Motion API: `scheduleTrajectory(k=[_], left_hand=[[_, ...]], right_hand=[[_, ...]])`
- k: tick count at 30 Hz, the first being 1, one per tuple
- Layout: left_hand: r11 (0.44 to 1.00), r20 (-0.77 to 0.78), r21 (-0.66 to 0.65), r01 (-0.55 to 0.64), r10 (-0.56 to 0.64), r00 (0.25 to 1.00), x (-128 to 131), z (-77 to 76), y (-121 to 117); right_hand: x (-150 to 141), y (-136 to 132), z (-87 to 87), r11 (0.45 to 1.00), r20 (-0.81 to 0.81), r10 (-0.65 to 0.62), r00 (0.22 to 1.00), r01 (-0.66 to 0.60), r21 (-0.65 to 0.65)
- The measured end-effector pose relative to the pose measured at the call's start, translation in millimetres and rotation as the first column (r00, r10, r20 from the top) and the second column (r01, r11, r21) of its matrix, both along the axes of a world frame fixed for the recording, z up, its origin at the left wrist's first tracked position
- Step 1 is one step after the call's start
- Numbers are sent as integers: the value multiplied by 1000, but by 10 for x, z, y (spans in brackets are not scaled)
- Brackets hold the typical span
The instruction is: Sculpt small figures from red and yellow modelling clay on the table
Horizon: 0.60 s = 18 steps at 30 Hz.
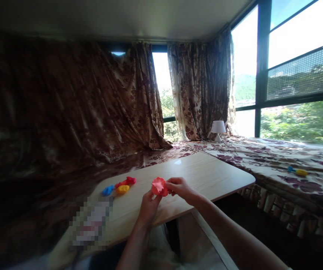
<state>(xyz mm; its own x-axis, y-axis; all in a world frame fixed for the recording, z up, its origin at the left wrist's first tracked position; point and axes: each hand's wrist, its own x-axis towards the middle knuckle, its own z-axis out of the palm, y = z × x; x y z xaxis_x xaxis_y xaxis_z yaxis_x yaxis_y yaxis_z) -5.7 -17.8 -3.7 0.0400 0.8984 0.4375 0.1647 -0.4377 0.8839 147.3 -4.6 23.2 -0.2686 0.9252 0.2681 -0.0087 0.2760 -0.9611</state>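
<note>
Over the near edge of the table, a coral-red ruffled piece (158,185) shaped like an open flower is held between both hands. My left hand (149,206) grips it from below, fingers closed around its underside. At its right edge, my right hand (180,188) pinches it between thumb and fingertips. Whether it is paper, cloth or clay I cannot tell. Left of the hands on the tabletop lie a blue crumpled piece (108,190), a yellow crumpled piece (122,189) and red crumpled pieces (130,180), close together.
The pale wooden table (206,172) has rounded corners. A pixelated patch (91,225) covers something at its left end. To the right, a flowered bedspread (279,153) carries a blue and yellow piece (298,171). Behind stand a small white lamp (218,127) and patterned curtains (195,90).
</note>
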Motion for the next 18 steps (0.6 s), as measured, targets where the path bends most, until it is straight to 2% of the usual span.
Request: scheduleTrajectory(k=[3,6,10,13,15,18], left_hand=[[1000,4,8,-11,11,1000,-1,13,-8],[999,-34,31,-33,34,999,-1,28,-18],[997,-82,47,-53,57,995,7,45,-32],[997,-102,40,-60,64,993,10,41,-30],[998,-100,33,-46,49,994,8,32,-22],[1000,-82,22,-10,12,997,3,17,-6]], right_hand=[[2,-24,40,996,1,49,999,-48,-72],[-20,-19,57,997,30,31,999,-29,-76],[-63,51,2,996,90,-86,992,84,26],[-56,101,-14,971,170,-191,967,161,176],[-25,125,20,957,213,-205,955,150,248],[19,158,101,967,262,-170,950,110,230]])
